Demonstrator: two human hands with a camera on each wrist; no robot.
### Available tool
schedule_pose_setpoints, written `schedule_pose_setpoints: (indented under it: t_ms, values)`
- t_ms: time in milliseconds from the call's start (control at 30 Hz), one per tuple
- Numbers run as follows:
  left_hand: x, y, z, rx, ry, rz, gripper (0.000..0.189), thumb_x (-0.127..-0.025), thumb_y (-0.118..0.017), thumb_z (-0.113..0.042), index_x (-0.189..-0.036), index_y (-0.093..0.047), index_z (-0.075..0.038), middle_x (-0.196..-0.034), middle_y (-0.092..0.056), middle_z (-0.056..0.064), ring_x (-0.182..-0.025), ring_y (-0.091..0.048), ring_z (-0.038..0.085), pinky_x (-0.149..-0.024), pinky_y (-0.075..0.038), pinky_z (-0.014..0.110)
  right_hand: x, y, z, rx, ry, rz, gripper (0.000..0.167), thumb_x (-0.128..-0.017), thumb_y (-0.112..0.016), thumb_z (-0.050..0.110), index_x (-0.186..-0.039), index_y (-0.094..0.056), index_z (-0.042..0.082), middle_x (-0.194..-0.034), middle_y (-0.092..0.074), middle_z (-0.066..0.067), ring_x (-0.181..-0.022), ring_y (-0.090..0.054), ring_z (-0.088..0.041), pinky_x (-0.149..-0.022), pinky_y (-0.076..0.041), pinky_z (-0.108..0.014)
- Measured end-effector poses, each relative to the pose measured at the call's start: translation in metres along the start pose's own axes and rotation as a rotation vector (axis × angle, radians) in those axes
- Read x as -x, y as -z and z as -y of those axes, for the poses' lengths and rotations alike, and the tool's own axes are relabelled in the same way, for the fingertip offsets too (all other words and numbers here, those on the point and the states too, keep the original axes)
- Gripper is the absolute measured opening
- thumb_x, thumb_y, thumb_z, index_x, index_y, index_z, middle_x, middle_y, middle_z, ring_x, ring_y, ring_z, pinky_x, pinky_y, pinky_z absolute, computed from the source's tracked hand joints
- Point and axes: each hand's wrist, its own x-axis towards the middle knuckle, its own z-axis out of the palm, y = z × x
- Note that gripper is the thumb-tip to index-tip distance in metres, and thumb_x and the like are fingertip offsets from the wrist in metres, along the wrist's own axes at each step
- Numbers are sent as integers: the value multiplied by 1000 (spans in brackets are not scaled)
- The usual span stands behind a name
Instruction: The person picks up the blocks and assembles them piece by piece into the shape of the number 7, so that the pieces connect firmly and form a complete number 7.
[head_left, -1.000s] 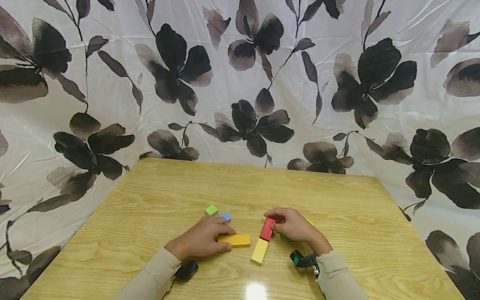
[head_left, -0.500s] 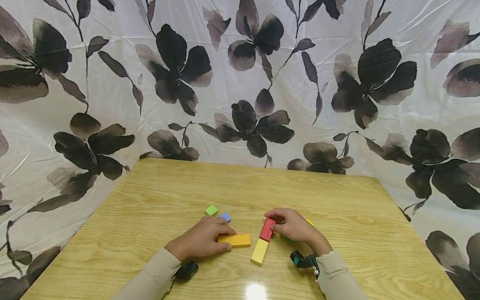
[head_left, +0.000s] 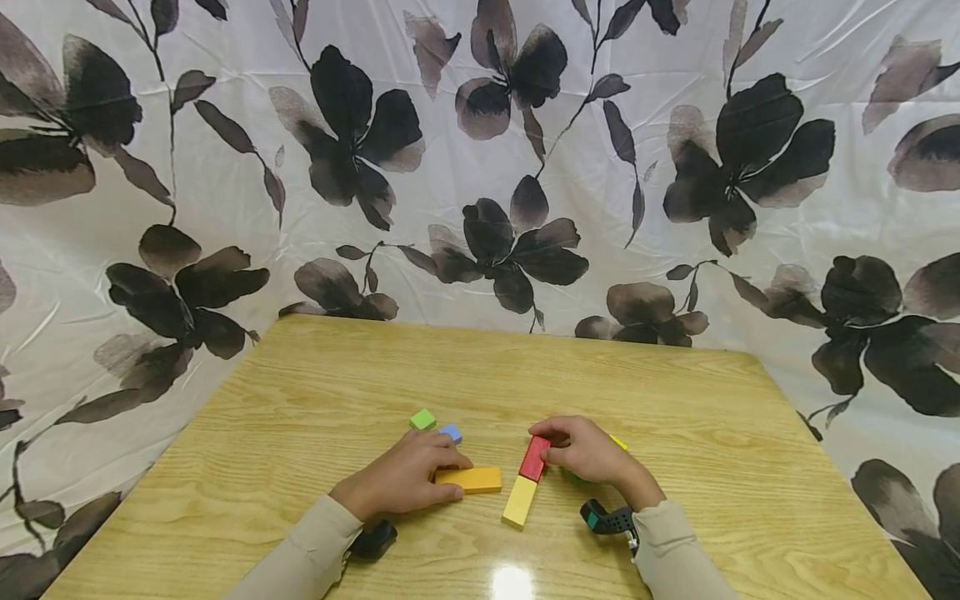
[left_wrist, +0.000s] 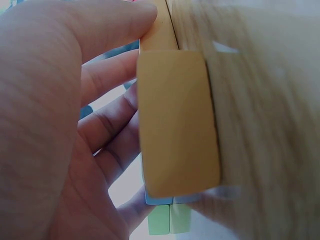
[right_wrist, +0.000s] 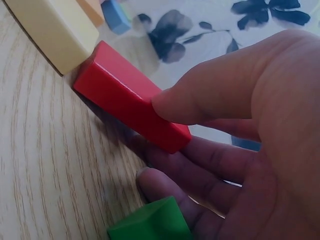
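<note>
On the wooden table my left hand (head_left: 405, 473) grips an orange block (head_left: 480, 480) that lies flat, thumb on the near side and fingers on the far side. In the left wrist view, the block's end face (left_wrist: 177, 122) fills the middle. My right hand (head_left: 588, 450) pinches a red block (head_left: 534, 458) between thumb and fingers. End to end with the red block lies a pale yellow block (head_left: 519, 502); in the right wrist view their ends meet or nearly meet. A dark green block (right_wrist: 152, 222) sits under the right hand's lower fingers, mostly hidden in the head view.
Beyond the left hand lie a light green block (head_left: 423, 419) and a blue block (head_left: 451, 432). Part of a bright yellow block (head_left: 618, 442) shows behind the right hand. A floral cloth (head_left: 495, 167) hangs past the far edge of the table (head_left: 480, 367).
</note>
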Motion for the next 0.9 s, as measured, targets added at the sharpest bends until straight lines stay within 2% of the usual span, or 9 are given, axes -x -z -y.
schedule_pose_setpoints:
  t_ms: [167, 433, 700, 900]
  values:
    - [0, 0, 1, -1, -1, 0, 31, -93, -71, -40, -121, -73, -27, -106, -60, -16, -91, -51, 1, -86, -42, 38, 1, 1, 0, -15, 9, 11, 36, -95, -65, 5, -129, -62, -5, -121, -64, -16, -105, -64, -30, -84, -52, -36]
    - [0, -1, 1, -2, 0, 0, 31, -93, -71, -40, -121, -73, -27, -105, -60, -16, -90, -50, 1, -85, -41, 38, 0, 0, -2, 19, 4, 16, 36, -96, -64, 6, -130, -63, -4, -120, -65, -13, -104, -65, -27, -85, -53, -35]
    - [0, -1, 1, -4, 2, -4, 30, -93, -71, -40, -120, -73, -27, -105, -60, -16, -91, -50, 2, -86, -41, 38, 0, 0, -1, 6, 17, 21, 36, -94, -65, 5, -129, -63, -5, -120, -65, -15, -104, -64, -29, -84, -53, -35]
    - [0, -1, 1, -8, -1, -4, 31, -93, -71, -40, -120, -73, -27, -104, -60, -16, -88, -49, 2, -84, -41, 36, 0, -1, -2, 37, 2, 12, 34, -95, -65, 5, -128, -65, -1, -118, -66, -8, -104, -63, -24, -88, -52, -36]
